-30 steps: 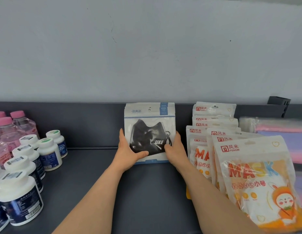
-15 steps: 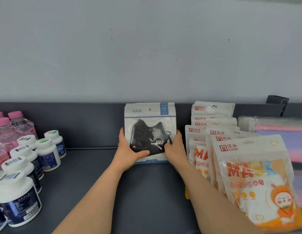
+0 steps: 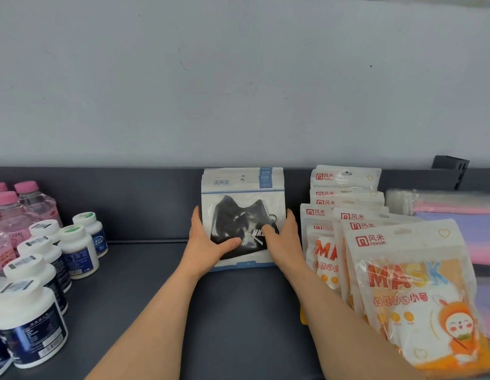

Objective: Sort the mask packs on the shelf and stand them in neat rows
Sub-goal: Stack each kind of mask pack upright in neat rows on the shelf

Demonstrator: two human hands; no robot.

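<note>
Two-sided grip: black mask packs point(image 3: 242, 212) upright between left hand point(image 3: 208, 244), right hand point(image 3: 283, 241)

**Black packs upright at the back, orange packs in rows beside them**

The black mask packs point(image 3: 242, 204), a small stack of white-and-blue pouches with a black mask showing through the clear window, stand upright at the far middle of the shelf point(image 3: 238, 311), against its rear wall. Just to their right, the orange mask packs point(image 3: 408, 283), white pouches printed "MASK" with a cartoon rabbit, lean in overlapping rows running near to far.
</note>
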